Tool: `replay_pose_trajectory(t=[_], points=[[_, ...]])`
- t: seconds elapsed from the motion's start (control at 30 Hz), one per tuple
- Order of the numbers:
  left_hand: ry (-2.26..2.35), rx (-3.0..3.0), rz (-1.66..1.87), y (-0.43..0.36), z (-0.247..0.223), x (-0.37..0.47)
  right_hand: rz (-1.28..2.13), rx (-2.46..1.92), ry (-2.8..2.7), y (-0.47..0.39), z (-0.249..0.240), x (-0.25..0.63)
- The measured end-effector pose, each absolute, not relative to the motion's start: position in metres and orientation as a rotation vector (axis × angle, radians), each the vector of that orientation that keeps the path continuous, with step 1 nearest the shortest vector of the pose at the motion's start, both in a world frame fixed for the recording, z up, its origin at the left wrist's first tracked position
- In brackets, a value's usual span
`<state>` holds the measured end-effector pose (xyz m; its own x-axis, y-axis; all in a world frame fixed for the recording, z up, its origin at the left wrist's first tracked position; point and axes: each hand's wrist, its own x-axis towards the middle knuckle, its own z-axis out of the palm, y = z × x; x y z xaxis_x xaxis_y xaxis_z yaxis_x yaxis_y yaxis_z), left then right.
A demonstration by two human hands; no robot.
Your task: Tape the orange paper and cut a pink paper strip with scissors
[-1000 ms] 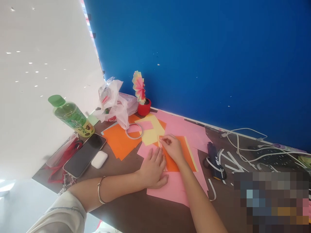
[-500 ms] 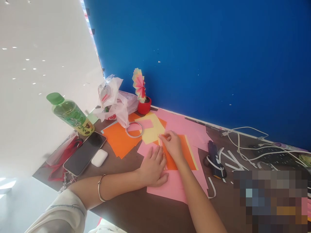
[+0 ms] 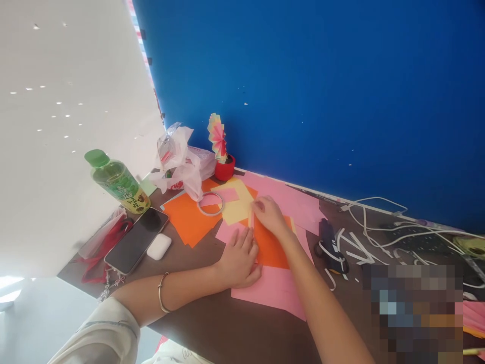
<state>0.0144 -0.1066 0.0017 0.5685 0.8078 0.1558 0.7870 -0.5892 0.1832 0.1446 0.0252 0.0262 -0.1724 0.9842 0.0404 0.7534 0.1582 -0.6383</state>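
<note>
Aligning the orange sheet (image 3: pixel 270 248) probably required steady pressure from the flat, empty left hand (image 3: pixel 238 258); the right hand (image 3: pixel 271 215) curled, grip unclear.

Orange sheet (image 3: pixel 271 250) matt paper; phone screen (image 3: pixel 136 241) glossy; bottle (image 3: pixel 120 184) plastic; bracelet (image 3: pixel 159 293) smooth metal
</note>
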Motion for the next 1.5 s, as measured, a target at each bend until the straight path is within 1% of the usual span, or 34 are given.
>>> replay_pose_trajectory(t=[0.17,0.27,0.37,0.47,0.53,0.6,0.7,0.83,0.93,1.1,1.3,1.5], points=[[1.426,2.625,0.469,-0.108,-0.008,0.016,0.854,-1.591,-2.073,0.021,0.037,0.160],[1.459,2.452,0.625,-0.106,-0.009,0.014,0.923,-1.562,-2.049,0.018,0.047,0.169],[1.379,2.070,0.902,-0.098,-0.005,0.008,0.912,-1.541,-1.931,0.012,0.057,0.179],[1.276,1.486,1.189,-0.085,-0.001,0.000,0.914,-1.534,-1.764,0.000,0.062,0.192],[1.197,1.200,1.272,-0.075,0.000,-0.005,0.944,-1.536,-1.654,-0.012,0.059,0.200],[1.131,1.058,1.311,-0.067,-0.001,-0.009,0.989,-1.534,-1.564,-0.024,0.054,0.208],[1.079,0.976,1.280,-0.062,-0.003,-0.012,1.050,-1.524,-1.483,-0.041,0.046,0.217],[1.043,1.033,1.190,-0.064,-0.001,-0.012,1.047,-1.482,-1.482,-0.055,0.047,0.217],[1.030,1.121,1.124,-0.067,0.001,-0.012,1.026,-1.469,-1.586,-0.059,0.051,0.211],[0.997,1.213,1.107,-0.066,0.000,-0.011,1.101,-1.515,-1.788,-0.062,0.051,0.203],[1.008,1.051,1.092,-0.062,-0.002,-0.014,1.086,-1.478,-1.624,-0.069,0.039,0.204],[1.037,1.081,1.093,-0.061,0.008,-0.021,1.009,-1.457,-1.459,-0.076,0.027,0.211]])
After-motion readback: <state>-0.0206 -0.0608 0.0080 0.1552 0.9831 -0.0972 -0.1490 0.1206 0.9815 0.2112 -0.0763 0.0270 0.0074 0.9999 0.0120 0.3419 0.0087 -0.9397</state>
